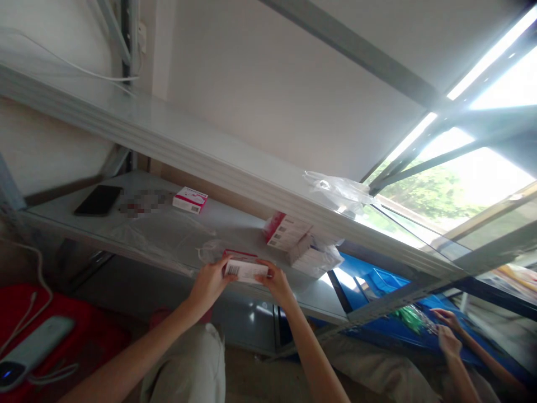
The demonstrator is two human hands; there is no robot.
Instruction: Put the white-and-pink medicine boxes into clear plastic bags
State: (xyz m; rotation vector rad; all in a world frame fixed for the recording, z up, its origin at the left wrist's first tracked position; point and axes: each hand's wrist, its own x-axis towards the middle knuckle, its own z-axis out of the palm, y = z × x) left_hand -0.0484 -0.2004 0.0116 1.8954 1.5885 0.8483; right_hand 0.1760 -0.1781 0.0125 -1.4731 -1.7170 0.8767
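Observation:
A small white and pink carton point(247, 270) with a barcode on its near side is held level between my two hands over the front edge of the lower shelf point(239, 224). My left hand point(210, 285) grips its left end, and my right hand point(277, 281) pinches its right end. Just behind the carton lies crumpled clear plastic point(210, 251). Farther back on the shelf sits a similar white and pink box point(190, 200). To the right, more boxes point(289, 230) stand stacked, partly wrapped in clear plastic.
A black phone point(99, 200) lies at the shelf's left end. The upper shelf point(235, 162) overhangs, with a clear plastic bag point(339, 189) on it. At lower left, a power bank point(36, 350) with cables rests on red fabric. A co-worker's hands point(448, 333) handle green material at right.

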